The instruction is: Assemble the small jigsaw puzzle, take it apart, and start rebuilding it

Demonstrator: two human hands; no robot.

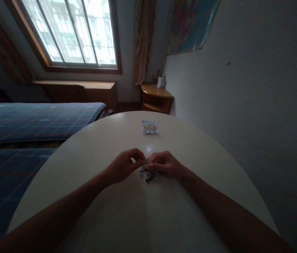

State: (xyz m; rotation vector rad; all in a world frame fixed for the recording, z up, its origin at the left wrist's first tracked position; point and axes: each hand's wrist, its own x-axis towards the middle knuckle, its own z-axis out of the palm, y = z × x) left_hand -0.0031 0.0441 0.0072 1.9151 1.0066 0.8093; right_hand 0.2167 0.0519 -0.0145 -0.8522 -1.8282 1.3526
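A small heap of jigsaw puzzle pieces (154, 175) lies on the round white table (90, 207), many-coloured and dark in this light. My left hand (123, 165) comes in from the left, thumb and forefinger pinched together at the heap's left edge. Over the heap's upper part rests my right hand (167, 164), its fingers curled and its tips pinched close to the left fingertips. What each pinch holds is too small to make out. Some pieces are hidden under the right hand. Beyond the hands lies a square printed picture (150, 127), flat on the tabletop.
Mattresses with blue checked covers (38, 119) stand left of the table. A wooden desk (96, 89) is under the window (72, 31). A wooden corner shelf (156, 92) with small items stands behind the table. To the right rises a pale wall (256, 98).
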